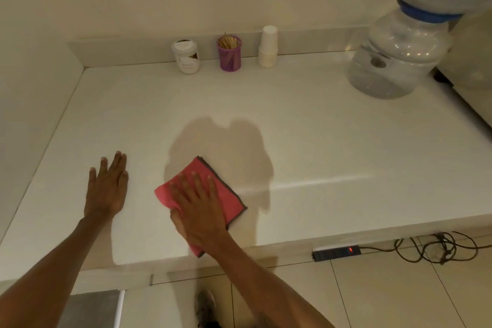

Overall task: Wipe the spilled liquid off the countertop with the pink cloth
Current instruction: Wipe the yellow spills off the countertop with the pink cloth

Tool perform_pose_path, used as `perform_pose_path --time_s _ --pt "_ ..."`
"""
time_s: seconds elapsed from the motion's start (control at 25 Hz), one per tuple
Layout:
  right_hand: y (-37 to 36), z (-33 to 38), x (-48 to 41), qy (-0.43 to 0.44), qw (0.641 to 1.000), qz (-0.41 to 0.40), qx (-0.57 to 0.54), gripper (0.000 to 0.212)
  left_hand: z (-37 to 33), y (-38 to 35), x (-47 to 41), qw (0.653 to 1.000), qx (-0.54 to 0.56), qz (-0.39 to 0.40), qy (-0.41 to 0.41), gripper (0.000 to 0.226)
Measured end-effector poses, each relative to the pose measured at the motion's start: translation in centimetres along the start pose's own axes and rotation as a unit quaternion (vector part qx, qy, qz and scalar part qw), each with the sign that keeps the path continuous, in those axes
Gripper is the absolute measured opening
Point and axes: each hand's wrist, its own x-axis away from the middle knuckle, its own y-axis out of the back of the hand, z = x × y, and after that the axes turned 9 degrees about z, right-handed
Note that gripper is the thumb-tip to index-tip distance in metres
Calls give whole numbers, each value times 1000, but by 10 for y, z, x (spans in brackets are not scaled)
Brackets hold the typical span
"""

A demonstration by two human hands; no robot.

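Note:
A folded pink cloth (pixel 229 196) with a dark grey edge lies flat on the white countertop (pixel 346 141), near its front edge. My right hand (pixel 198 208) presses down on the cloth with fingers spread, covering most of it. My left hand (pixel 107 189) rests flat on the bare counter to the left of the cloth, palm down, holding nothing. A faint wet streak (pixel 319 182) glints on the counter to the right of the cloth. A shadow darkens the surface just beyond the cloth, so I cannot tell how far any liquid reaches there.
Against the back wall stand a white jar (pixel 186 57), a purple mesh cup of wooden sticks (pixel 229 54) and a stack of white paper cups (pixel 268 46). A large clear water bottle (pixel 399 53) occupies the back right. A power strip (pixel 336 253) with cables lies on the floor.

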Motion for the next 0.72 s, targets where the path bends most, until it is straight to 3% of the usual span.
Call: perform_pose_path --time_s 0.12,0.24,0.36,0.48,0.6,0.72 --pt "14 -46 31 -23 999 9 -46 54 -5 3 4 1000 -2 -1 -2 52" --pt "32 -134 57 -134 989 -21 -60 49 -7 7 7 1000 13 11 5 51" --pt "44 -222 75 -260 964 -15 -50 59 -6 6 5 1000 16 17 12 52" --pt "64 -284 51 -325 945 -14 -17 62 -2 4 1 1000 1 18 15 53" --pt "74 -273 -9 -326 945 -3 -27 62 1 1 -1 1000 -5 20 9 55" --pt "67 -214 -52 -201 979 10 8 58 5 -3 -4 1000 -14 13 7 60"
